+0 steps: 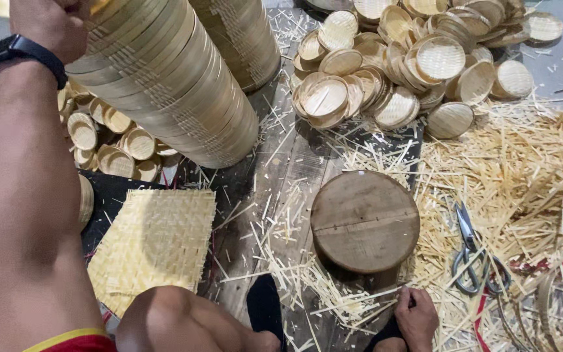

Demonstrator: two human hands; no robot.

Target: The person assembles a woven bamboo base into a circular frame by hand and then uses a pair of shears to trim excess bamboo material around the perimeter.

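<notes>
My left hand [47,26], with a black watch on the wrist, is raised at the top left. Its fingers are closed on a bamboo ring [96,8] at the top of a tall leaning stack of bamboo rings [164,91]. My right hand [416,317] rests low at the bottom edge with its fingers curled, on loose bamboo strips [333,293] just below a round wooden block [365,220]. Nothing shows clearly inside it. A pair of scissors [474,251] lies to the right of the block.
A woven bamboo mat [154,241] lies at the lower left. A second stack of rings [242,36] stands behind the first. A heap of small round woven lids [412,58] fills the top right, with more at the left [115,140]. Bamboo trimmings [529,169] cover the right. My knee [171,322] is at the bottom.
</notes>
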